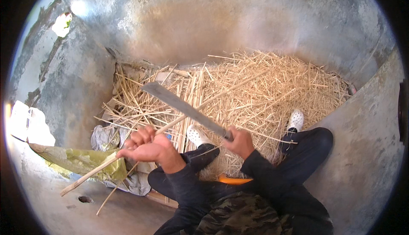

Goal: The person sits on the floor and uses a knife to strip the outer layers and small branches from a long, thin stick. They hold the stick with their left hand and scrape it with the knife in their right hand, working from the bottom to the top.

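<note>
A wooden stick (171,124), slanted over a pile of pale straw (272,92), is gripped by the left hand (147,145), fingers curled, while a knife (181,105), seen crossing the stick, is held by its handle in the right hand (241,143), fingers closed.

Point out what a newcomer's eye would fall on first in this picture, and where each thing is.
The large knife probably catches the eye first, gripped in the right hand, its blade slanting across mid-view over a long pale stick held in the left hand. Behind them, a heap of straw-coloured strips spreads toward the grey wall.
</note>
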Motion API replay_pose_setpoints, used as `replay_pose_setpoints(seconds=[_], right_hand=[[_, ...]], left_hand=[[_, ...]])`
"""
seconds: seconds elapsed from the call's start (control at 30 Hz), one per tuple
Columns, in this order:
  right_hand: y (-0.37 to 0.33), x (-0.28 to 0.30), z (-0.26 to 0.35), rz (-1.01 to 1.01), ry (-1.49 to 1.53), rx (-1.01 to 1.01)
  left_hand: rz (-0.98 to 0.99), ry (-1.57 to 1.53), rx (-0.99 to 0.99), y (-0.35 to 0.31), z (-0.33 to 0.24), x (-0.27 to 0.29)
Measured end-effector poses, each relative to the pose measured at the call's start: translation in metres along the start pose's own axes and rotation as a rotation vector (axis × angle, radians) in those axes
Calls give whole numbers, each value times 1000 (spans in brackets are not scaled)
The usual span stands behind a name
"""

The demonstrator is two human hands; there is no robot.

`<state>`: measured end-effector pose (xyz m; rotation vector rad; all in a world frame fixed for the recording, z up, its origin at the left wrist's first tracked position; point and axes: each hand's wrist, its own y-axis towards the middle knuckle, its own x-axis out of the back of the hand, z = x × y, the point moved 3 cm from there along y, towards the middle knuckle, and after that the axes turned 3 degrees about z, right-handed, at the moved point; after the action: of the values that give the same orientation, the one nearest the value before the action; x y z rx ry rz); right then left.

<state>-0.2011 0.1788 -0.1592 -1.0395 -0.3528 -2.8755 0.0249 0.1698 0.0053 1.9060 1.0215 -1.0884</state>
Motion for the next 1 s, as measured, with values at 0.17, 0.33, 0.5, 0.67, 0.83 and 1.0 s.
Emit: replay_pose_setpoints(seconds=[0.17, 0.33, 0.5, 0.67, 0.83, 1.0], right_hand=[[33, 27, -60, -143, 18, -203], [9, 4, -4, 0, 122, -184], [4, 30, 16, -86, 7, 93], [35, 72, -71, -170, 18, -242], [16, 37, -46, -116, 33, -303], [-4, 34, 10, -112, 63, -131]], left_hand=[[-12, 11, -69, -10, -1, -2], [77, 39, -123, -16, -6, -11], [117, 3, 19, -26, -5, -12], [67, 3, -51, -20, -20, -9], [60, 62, -114, -29, -24, -26], [196, -19, -42, -22, -34, -15]])
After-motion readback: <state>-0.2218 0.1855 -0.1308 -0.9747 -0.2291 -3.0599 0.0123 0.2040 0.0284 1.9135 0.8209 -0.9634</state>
